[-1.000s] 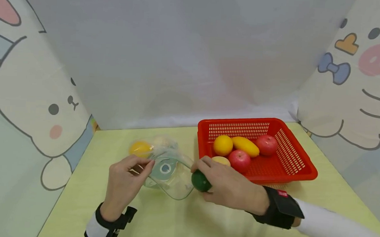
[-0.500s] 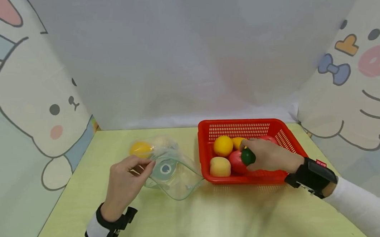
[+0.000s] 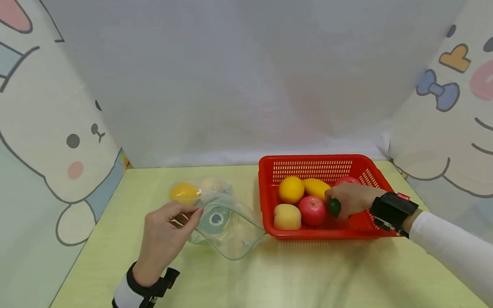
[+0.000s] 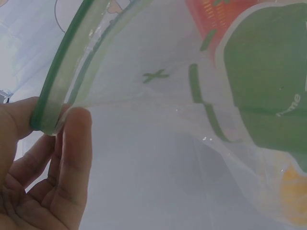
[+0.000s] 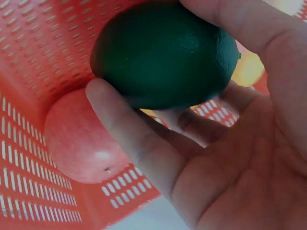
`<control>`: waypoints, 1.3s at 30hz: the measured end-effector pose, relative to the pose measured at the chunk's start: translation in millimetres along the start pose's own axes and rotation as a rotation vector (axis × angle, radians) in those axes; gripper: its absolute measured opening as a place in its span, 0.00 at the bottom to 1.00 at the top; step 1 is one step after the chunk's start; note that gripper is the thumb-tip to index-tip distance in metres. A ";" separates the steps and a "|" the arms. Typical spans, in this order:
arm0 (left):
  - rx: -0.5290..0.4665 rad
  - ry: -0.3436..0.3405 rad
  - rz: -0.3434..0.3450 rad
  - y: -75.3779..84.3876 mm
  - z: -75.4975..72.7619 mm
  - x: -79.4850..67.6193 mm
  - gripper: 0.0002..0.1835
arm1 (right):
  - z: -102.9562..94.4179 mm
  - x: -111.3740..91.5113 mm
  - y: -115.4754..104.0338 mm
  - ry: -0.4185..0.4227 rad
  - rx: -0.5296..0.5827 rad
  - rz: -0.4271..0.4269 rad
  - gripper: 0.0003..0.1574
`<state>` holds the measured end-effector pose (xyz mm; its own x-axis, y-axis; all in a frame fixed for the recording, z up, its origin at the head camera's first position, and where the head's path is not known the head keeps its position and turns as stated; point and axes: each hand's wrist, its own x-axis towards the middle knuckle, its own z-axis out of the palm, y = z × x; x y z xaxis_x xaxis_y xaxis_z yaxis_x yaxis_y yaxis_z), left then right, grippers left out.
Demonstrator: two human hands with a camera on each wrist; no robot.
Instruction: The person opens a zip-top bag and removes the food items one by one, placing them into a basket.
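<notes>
My left hand [image 3: 168,236] pinches the green-edged rim of a clear plastic zip bag [image 3: 231,239] between thumb and fingers. The bag's mouth gapes towards the right, and a green print shows on it in the left wrist view. A yellow fruit [image 3: 183,193] and a pale round one [image 3: 212,185] show through its far end. Over the right part of the red basket [image 3: 269,192], my right hand [image 3: 350,199] holds a dark green oval fruit [image 5: 165,57] between thumb and fingers. Close beside it in the right wrist view is a red apple [image 5: 86,141].
In the basket lie an orange [image 3: 291,190], a yellow mango-like fruit [image 3: 316,188], a pale yellow fruit [image 3: 287,217] and another red apple [image 3: 312,210]. The basket's raised rim stands right of the bag. White fabric walls [image 3: 242,79] enclose the pale green table [image 3: 273,285].
My right hand has carried the dark green fruit from the bag's mouth rightward and down into the basket. The left hand and the bag have stayed nearly still.
</notes>
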<state>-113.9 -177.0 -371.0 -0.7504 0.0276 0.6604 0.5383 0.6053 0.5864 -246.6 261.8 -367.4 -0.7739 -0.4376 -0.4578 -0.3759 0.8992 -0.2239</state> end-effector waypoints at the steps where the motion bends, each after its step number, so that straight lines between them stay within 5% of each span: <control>1: -0.001 -0.001 0.000 0.0 0.1 0.0 0.07 | 1.5 1.4 1.6 -0.013 0.005 0.006 0.28; 13: -0.006 -0.003 0.014 -0.9 0.2 0.3 0.06 | 11.4 5.8 12.6 -0.028 0.041 0.015 0.29; 18: -0.012 0.010 0.020 -0.5 -0.5 0.3 0.07 | 4.5 -0.6 0.3 0.082 -0.061 -0.033 0.28; 24: -0.037 0.038 0.030 -0.6 -1.4 0.4 0.06 | -2.3 -18.1 -59.1 0.377 -0.203 -0.073 0.27; 30: -0.039 0.046 0.025 0.1 -2.3 0.6 0.06 | 11.5 -29.4 -133.5 0.618 -0.243 -0.240 0.20; 34: -0.038 0.046 0.019 1.1 -2.5 0.7 0.06 | 24.8 -33.2 -175.5 0.682 -0.262 -0.409 0.16; 39: -0.024 0.052 0.011 1.6 -3.0 -0.1 0.07 | 41.2 -20.1 -215.9 0.593 -0.282 -0.544 0.14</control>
<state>-111.8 -178.4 -368.7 -0.7235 -0.0078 0.6903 0.5564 0.5855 0.5896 -128.8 76.4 -345.3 -0.5579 -0.8065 0.1956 -0.8248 0.5650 -0.0230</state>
